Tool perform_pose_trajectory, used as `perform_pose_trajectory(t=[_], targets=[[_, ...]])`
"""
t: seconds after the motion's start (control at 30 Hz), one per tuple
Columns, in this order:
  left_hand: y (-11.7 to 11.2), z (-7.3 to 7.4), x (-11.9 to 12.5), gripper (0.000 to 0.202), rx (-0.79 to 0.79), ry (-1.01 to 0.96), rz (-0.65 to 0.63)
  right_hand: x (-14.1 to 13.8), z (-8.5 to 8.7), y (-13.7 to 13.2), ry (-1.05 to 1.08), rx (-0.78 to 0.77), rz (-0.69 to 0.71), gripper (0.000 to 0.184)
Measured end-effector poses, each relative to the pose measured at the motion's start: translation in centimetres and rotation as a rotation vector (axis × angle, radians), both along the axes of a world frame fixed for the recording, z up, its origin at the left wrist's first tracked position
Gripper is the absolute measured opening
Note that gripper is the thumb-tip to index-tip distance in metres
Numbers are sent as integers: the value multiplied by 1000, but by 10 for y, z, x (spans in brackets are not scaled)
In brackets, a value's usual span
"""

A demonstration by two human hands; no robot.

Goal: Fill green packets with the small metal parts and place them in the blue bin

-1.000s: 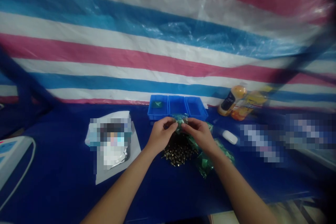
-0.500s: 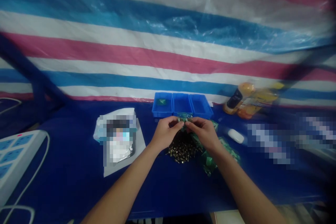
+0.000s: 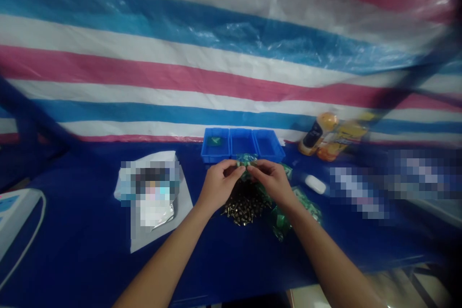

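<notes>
As the left hand (image 3: 220,185) and right hand (image 3: 273,183) pinch a green packet (image 3: 247,159), both grips clench it.
Loose screws (image 3: 245,209) lie beneath; the packet's contents are too small to tell.

The plastic sheet (image 3: 180,33) behind the table runs in broad diagonal stripes of pink, white and blue. The table covering (image 3: 90,236) is deep navy, and the three-part tray (image 3: 242,145) is bright blue. The heap of screws (image 3: 245,209) looks dark brass, though the view is poor, and the crumpled packets (image 3: 281,221) are green.
</notes>
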State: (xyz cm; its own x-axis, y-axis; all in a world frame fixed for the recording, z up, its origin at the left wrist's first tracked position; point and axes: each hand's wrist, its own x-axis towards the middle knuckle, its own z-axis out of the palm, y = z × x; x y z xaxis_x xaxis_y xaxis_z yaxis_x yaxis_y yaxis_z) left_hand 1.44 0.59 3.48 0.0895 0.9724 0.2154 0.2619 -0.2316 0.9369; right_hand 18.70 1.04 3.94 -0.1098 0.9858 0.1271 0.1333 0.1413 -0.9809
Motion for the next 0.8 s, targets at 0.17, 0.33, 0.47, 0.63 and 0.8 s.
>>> perform_pose_trajectory(t=[0.17, 0.33, 0.47, 0.63, 0.8], targets=[[2, 1, -3, 25, -38, -26, -19, 2, -2, 2, 92, -94, 30, 29], [7, -1, -7, 26, -101, -329, -105, -1, -4, 1, 456, -153, 106, 28], [6, 0, -5, 18, -93, -316, -80, -4, -2, -1, 335, -94, 37, 27], [5, -4, 1, 28, -81, -267, -76, -3, -2, -1, 222, -13, 5, 27], [6, -7, 2, 45, -117, -304, -73, -2, -4, -1, 182, 21, -6, 32]])
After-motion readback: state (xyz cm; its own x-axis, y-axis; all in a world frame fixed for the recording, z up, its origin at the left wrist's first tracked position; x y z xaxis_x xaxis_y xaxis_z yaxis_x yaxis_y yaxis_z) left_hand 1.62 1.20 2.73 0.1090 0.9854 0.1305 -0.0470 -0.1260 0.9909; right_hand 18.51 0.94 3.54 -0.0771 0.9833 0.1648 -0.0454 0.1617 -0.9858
